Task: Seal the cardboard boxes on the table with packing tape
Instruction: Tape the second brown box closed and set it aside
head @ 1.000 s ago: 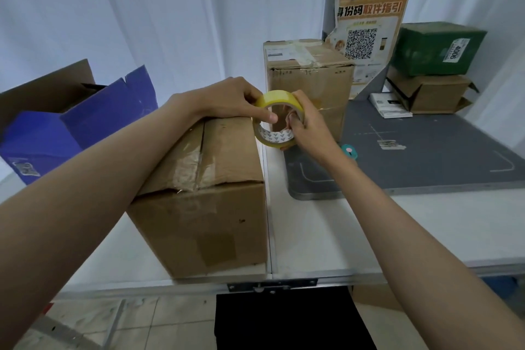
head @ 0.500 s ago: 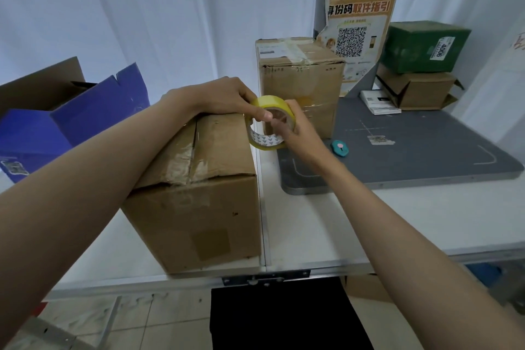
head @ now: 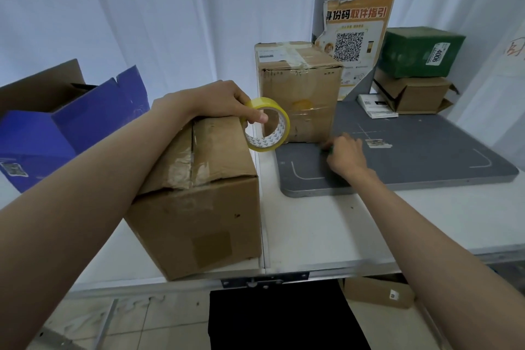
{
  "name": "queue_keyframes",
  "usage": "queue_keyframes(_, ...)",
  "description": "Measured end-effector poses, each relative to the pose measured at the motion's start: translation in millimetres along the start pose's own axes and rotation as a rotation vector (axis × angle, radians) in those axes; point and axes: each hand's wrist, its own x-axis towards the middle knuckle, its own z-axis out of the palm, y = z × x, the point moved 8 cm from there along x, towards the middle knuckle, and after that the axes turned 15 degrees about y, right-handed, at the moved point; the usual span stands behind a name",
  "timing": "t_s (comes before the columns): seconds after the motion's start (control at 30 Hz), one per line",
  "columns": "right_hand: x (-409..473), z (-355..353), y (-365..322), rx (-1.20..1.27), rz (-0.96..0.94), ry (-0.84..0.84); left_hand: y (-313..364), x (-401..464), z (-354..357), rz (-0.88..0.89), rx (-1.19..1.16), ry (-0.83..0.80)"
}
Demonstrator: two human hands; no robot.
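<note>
A brown cardboard box with old, wrinkled tape along its top seam stands at the table's front edge. My left hand rests on its far top corner and grips a yellow roll of packing tape, thumb through the core. Behind it stands a second, taller brown box, taped across its top. My right hand is down on the grey mat, fingers curled over a small teal cutter that is mostly hidden.
An open blue box sits at the left. At the back right a green box is stacked on a small brown box, with a white packet beside it. The white table joins at the middle.
My right hand let go of the tape roll and dropped right onto the grey mat, over the teal cutter. My left hand keeps the roll at the box's corner.
</note>
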Motion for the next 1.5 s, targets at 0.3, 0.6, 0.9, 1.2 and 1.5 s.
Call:
queue_keyframes(0.3,2.5,-32.5,-21.7,0.358,0.148,-0.057,3.9,6.4,-9.5,-0.113,0.083,-0.135)
queue_keyframes(0.6,2.9,-123.8,-98.5,1.046,0.111,0.089,-10.9,26.8,-18.0,-0.188,-0.025,-0.154)
queue_keyframes(0.9,-7.0,-119.1,-157.7,0.948,-0.068,0.005,-18.6,30.3,-13.9,-0.253,-0.075,-0.181)
queue_keyframes(1.2,-9.0,-127.8,-171.2,0.781,-0.174,0.108,-28.8,35.1,-11.8,-0.32,-0.118,-0.099)
queue_keyframes(1.5,-6.4,-125.5,-177.4,0.61,-0.209,0.142,-27.6,33.5,-11.3,-0.359,-0.161,-0.115)
